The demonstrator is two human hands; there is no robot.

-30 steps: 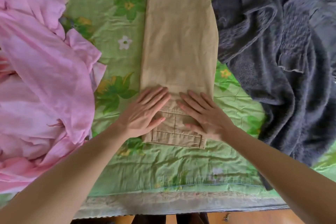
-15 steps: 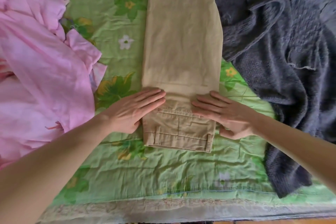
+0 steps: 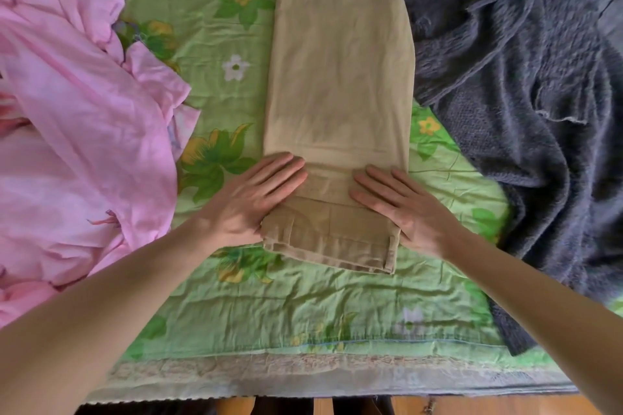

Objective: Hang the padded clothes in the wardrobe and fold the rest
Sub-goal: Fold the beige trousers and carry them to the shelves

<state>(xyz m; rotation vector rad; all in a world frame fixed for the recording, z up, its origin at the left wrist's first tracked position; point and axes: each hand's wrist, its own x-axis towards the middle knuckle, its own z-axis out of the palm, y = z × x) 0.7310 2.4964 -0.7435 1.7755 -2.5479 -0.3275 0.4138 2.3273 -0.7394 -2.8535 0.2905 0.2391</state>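
Trousers (image 3: 338,84) of beige cloth lie folded lengthwise into one long strip down the middle of the green flowered bedspread (image 3: 215,300), running from the top edge of the view toward the person. The waistband end, with a belt loop and stitched seams showing, lies nearest the person, and a crease crosses the cloth just above it.

Both hands rest flat on that near end. The left hand (image 3: 251,199) lies palm down with its fingers straight and close together, the fingertips on the left edge of the trousers and the heel of the palm on the bedspread beside them. The right hand (image 3: 406,209) lies the same way on the right edge, fingers straight and slightly spread, pointing up and inward across the cloth. Neither hand curls round anything; they press on the cloth with flat fingers, and a bare stretch of trousers shows between the two sets of fingertips. Both forearms are bare and reach in from the lower corners.

To the left, a rumpled pink garment (image 3: 74,131) is heaped over the bedspread, near the trousers but apart from them. To the right, a dark grey fuzzy knit (image 3: 526,104) lies bunched up, its edge touching or just beside the right side of the trousers higher up. Along the bottom, the bedspread's pale border ends above a strip of wooden floor (image 3: 472,406)
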